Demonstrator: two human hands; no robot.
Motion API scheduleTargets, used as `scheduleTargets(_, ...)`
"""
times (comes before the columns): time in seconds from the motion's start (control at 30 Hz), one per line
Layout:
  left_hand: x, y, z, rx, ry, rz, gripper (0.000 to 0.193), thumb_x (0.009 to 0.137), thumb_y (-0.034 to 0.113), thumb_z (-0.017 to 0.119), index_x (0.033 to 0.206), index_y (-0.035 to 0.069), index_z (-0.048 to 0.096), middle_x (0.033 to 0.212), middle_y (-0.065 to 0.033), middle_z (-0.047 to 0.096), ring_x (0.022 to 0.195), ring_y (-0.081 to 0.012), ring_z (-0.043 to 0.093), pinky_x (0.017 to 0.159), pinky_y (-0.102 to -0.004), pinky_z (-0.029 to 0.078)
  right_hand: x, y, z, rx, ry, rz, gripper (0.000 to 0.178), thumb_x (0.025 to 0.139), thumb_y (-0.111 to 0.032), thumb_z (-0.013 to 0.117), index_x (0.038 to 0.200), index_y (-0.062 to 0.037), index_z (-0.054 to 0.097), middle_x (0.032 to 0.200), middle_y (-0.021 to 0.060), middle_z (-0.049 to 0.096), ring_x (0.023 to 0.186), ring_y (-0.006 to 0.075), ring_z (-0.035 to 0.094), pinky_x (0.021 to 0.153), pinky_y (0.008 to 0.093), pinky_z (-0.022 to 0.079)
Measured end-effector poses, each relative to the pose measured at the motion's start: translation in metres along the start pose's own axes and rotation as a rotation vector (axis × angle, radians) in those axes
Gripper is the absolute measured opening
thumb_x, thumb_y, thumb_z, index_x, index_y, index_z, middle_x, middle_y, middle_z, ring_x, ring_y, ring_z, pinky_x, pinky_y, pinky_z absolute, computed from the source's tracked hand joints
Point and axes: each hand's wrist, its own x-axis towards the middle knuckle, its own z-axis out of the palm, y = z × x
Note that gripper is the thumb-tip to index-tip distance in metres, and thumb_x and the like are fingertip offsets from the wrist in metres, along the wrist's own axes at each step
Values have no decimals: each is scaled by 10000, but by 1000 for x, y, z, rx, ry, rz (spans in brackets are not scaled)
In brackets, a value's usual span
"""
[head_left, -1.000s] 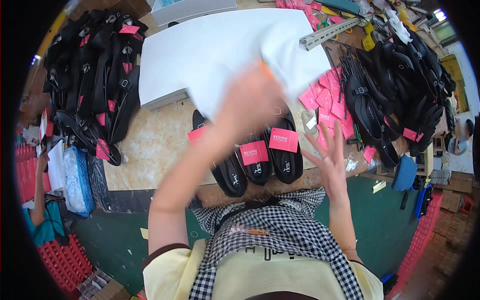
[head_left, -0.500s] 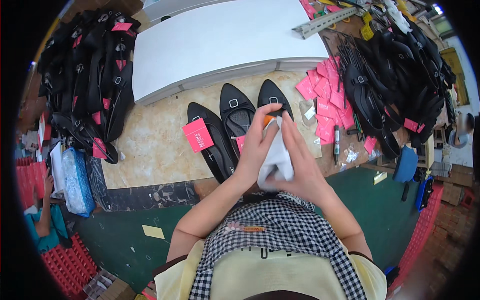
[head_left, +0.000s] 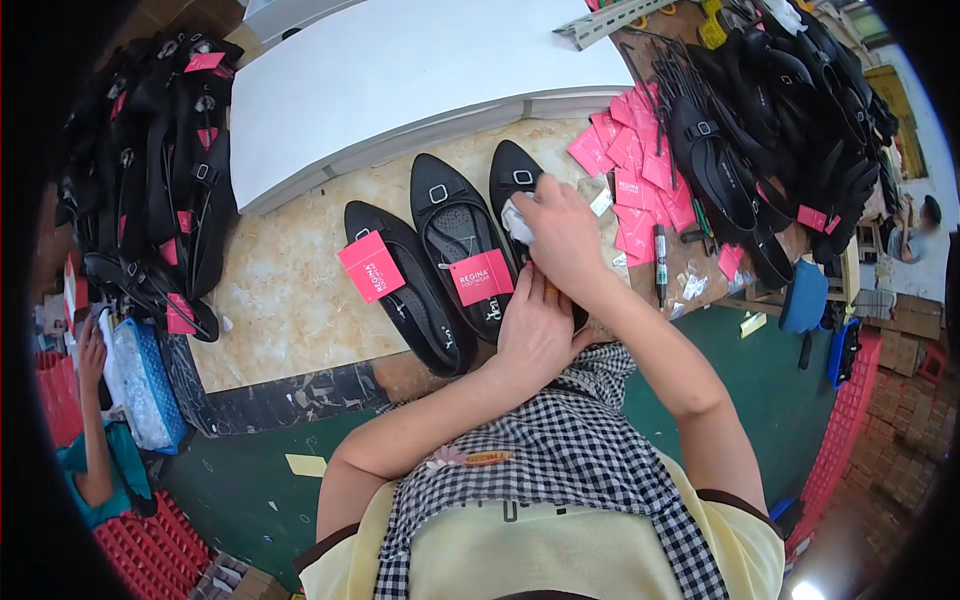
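Three black pointed shoes with square buckles lie side by side on the marbled board. My right hand (head_left: 562, 235) is closed on a white cloth (head_left: 516, 221), pressed against the right-hand shoe (head_left: 514, 165) just behind its buckle. My left hand (head_left: 535, 328) grips the rear part of that same shoe, hiding much of it; a small orange thing (head_left: 551, 288) shows by its fingers, its kind unclear. Beside it lie the middle shoe (head_left: 433, 180), with a pink tag (head_left: 480, 277) on it, and the left shoe (head_left: 440, 345), also with a pink tag (head_left: 370, 266).
A long white box (head_left: 420, 90) stands behind the shoes. Heaps of black shoes rise at the left (head_left: 150, 190) and right (head_left: 712, 170). Loose pink tags (head_left: 630, 190) and a marker pen (head_left: 660, 262) lie right of the board (head_left: 290, 290). Another person's arm (head_left: 92, 420) shows at far left.
My hands were together around the white cloth above the right shoe. Now they are apart: the right has carried the cloth onto the shoe's front, the left has dropped to its rear.
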Motion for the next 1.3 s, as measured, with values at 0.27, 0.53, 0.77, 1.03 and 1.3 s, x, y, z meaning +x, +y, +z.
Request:
scheduleTargets(0.27, 11, 0, -34, -36, -187, -39, 873, 806, 584, 614, 1221, -180, 533, 1268, -324, 552, 1255, -399, 479, 1108, -443, 291, 22, 19, 4, 394, -12, 255, 597, 757, -177, 777, 1290, -7, 569, 888, 158, 630, 852, 251, 644, 754, 361, 498)
scheduleTargets(0.53, 10, -139, -78, 234, 273, -304, 664, 778, 268, 722, 1392, 127, 509, 1071, -151, 567, 1063, -334, 501, 905, -446, 403, -121, 94, -7, -72, -25, 688, 385, 879, -334, 675, 1035, 3, 572, 814, 202, 675, 748, 420, 654, 636, 476, 504)
scheduleTargets(0.77, 12, -158, -48, 58, 95, -448, 630, 813, 231, 674, 1417, 197, 498, 971, -155, 591, 856, -309, 599, 837, -404, 450, -64, 54, -66, 1018, 105, 708, 155, 829, -115, 749, 881, -33, 628, 750, 4, 663, 613, 143, 639, 541, 316, 496)
scheduleTargets(1.03, 9, -155, -51, 165, 190, -451, 601, 831, 329, 703, 1390, 199, 528, 803, -112, 586, 751, -267, 622, 768, -369, 451, 29, -53, -21, 911, 167, 131, 214, 838, -102, 751, 1034, -21, 721, 887, 64, 728, 756, 84, 661, 689, 228, 521)
scheduleTargets(1.3, 8, -156, -48, 154, 211, -461, 597, 822, 311, 712, 1379, 181, 538, 825, -115, 599, 772, -270, 625, 773, -365, 442, 41, -63, -17, 856, 142, 224, 186, 820, -99, 745, 996, -42, 722, 846, 130, 724, 749, 200, 716, 675, 281, 536)
